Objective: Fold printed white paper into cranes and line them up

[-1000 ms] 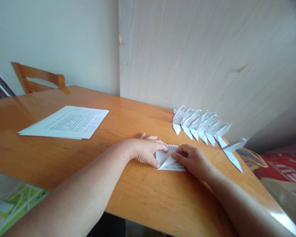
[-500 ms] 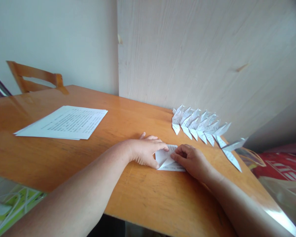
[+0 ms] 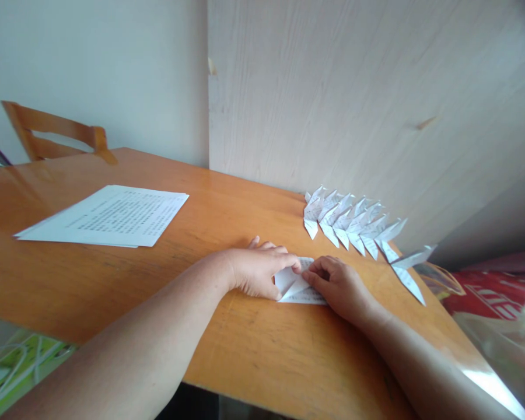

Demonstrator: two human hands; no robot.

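A small printed sheet of paper (image 3: 295, 287), partly folded, lies on the orange wooden table (image 3: 254, 350) near its front edge. My left hand (image 3: 258, 269) pinches the paper's raised left flap between thumb and fingers. My right hand (image 3: 339, 286) presses its curled fingers down on the right side of the same paper. Beyond my hands a row of several finished folded paper pieces (image 3: 354, 224) lies overlapping along the table's far right edge.
A stack of printed sheets (image 3: 109, 214) lies at the table's left. A wooden chair (image 3: 48, 134) stands behind the far left corner. A pale wood-grain panel (image 3: 354, 99) rises behind the table. A red bag (image 3: 494, 294) lies at the right.
Both hands stay on the paper with almost no movement; my left fingertips have shifted slightly along the flap. The view has drifted a little to the right.
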